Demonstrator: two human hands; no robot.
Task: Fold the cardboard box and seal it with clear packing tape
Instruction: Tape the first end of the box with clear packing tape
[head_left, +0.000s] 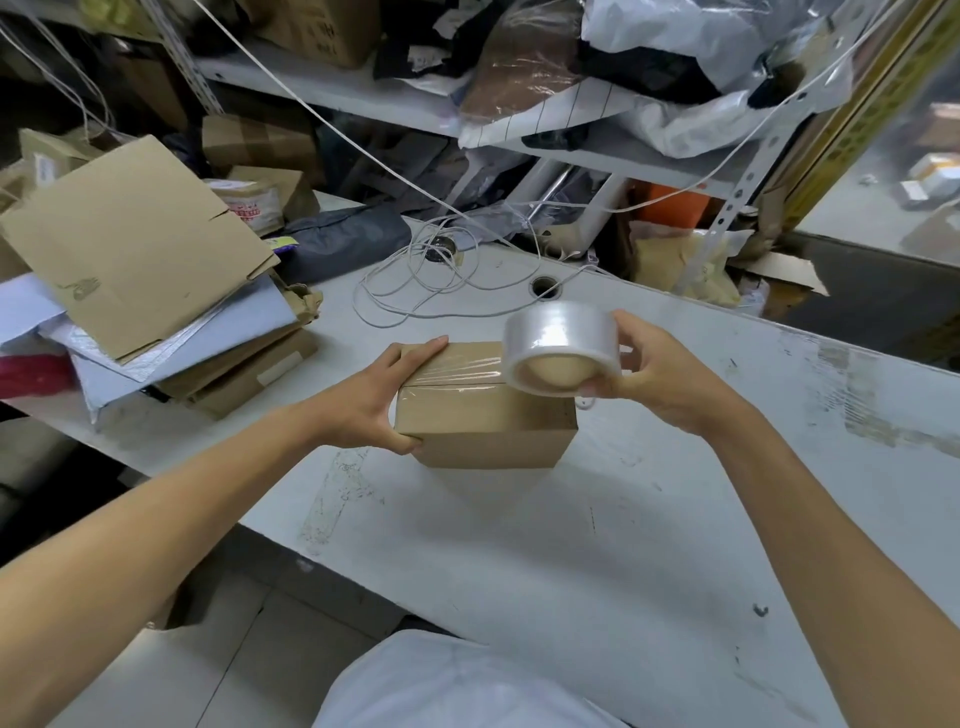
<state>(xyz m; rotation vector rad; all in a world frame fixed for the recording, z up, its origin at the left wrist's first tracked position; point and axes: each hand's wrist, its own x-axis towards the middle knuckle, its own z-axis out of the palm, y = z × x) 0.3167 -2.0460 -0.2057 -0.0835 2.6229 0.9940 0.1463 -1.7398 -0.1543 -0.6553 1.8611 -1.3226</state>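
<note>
Small cardboard box (485, 415) on white table (519, 545) is folded shut, clear strip already across top seam, left hand (387, 397) gripping its left end, right hand (652, 371) clamped on packing tape roll (558, 348) above it (cutting, other seams likely left).

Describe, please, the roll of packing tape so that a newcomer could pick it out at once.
Start at the white table and find the small closed cardboard box near its middle. Just above the box's right end, the right hand holds the tape roll: the only clear, glossy ring here, with a tan core.
</note>
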